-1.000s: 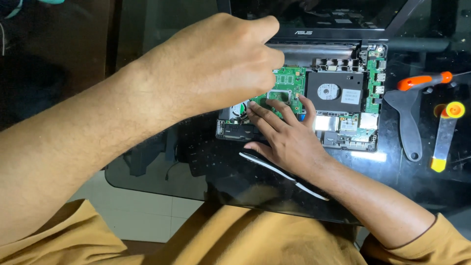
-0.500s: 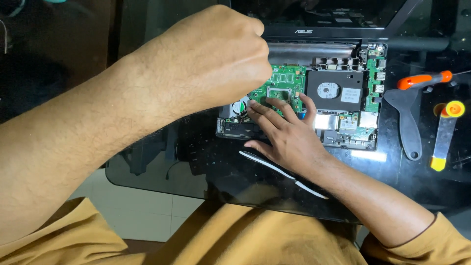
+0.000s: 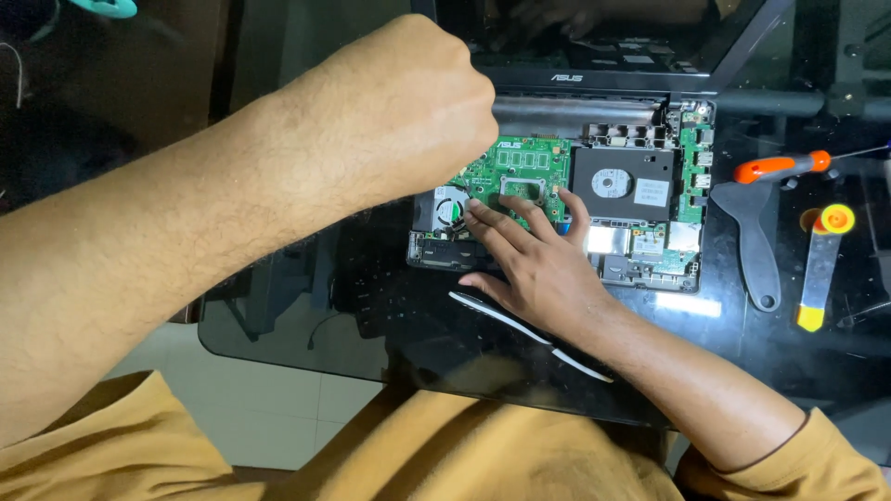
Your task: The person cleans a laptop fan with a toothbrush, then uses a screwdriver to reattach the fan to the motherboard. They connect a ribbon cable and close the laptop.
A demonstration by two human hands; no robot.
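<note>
Two hands work: right hand (image 3: 543,264) lies open, fingers flat on the green circuit board (image 3: 520,172); at ten o'clock, left hand (image 3: 408,102) is fisted, contents unclear.

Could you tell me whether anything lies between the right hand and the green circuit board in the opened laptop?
Nothing does: the right hand rests with its fingers flat on the green circuit board. The closed left hand hovers above the board's left edge.
</note>
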